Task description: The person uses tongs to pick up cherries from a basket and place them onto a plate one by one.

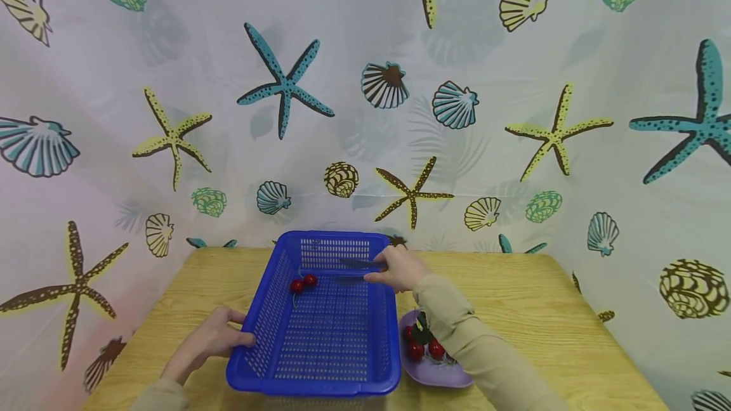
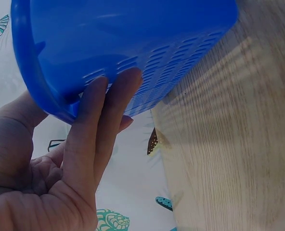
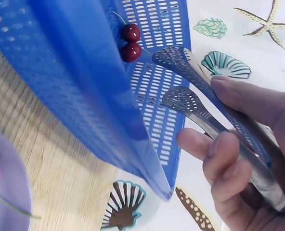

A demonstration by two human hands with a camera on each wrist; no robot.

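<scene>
A blue plastic basket [image 1: 314, 388] with slotted walls stands on the table. My left hand [image 1: 214, 339] holds its left rim, thumb over the top and fingers against the outer wall [image 2: 133, 57]. My right hand [image 1: 402, 269] grips metal tongs [image 3: 200, 76] over the basket's far right part. The perforated tips of the tongs are apart, with nothing between them. Two red cherries with stems, a nearer cherry [image 1: 296, 286] and a farther cherry [image 1: 310, 280], lie inside toward the far left.
To the basket's right is a purple plate [image 1: 436, 378] with several red cherries [image 1: 415, 351] and dark green leaves [image 1: 421, 330], partly hidden by the right sleeve [image 1: 485, 347]. The wooden table [image 1: 525, 297] meets a curtain [image 1: 354, 138] printed with shells and starfish.
</scene>
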